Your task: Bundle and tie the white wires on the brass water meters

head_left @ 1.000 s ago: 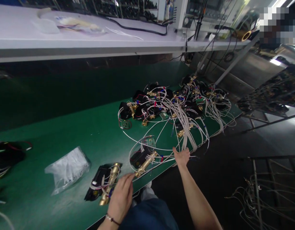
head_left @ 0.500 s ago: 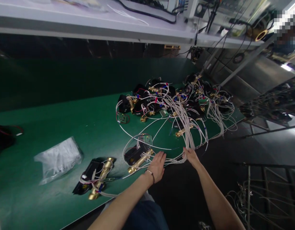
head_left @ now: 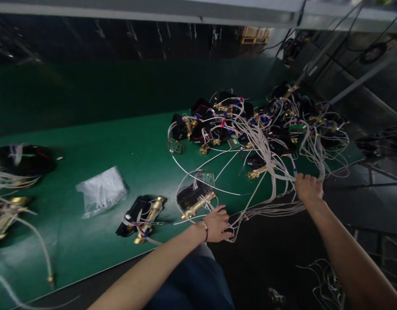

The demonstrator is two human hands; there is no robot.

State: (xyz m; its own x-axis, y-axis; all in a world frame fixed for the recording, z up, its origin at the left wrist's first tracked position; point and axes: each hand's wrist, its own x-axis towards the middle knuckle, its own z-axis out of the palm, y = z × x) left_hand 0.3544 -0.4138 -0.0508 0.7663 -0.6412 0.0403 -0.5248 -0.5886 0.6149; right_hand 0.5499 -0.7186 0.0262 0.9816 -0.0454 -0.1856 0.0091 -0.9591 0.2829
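My left hand (head_left: 218,224) is at the table's front edge with its fingers apart, beside the pale cables of a brass pipe fitting (head_left: 200,206) with a black housing and a green circuit board (head_left: 206,177). Farther right, my right hand (head_left: 310,187) is closed on pale cables (head_left: 276,209) that hang along the edge; its fingertips are partly hidden. Behind it lies a tangled pile of black housings, brass fittings and a thick cable bundle (head_left: 261,140). Left of my left hand rests another brass fitting (head_left: 150,219) with a black housing.
A clear plastic bag (head_left: 103,191) of white pieces lies on the green table (head_left: 147,155). More brass fittings (head_left: 6,221) and a coiled black unit (head_left: 24,159) are at the left. A shelf edge (head_left: 153,10) runs above. Loose cables (head_left: 327,275) hang low at the right.
My right hand has moved right and slightly up along the cables. My left hand has shifted slightly and its fingers have spread. The view has tilted down and swung left.
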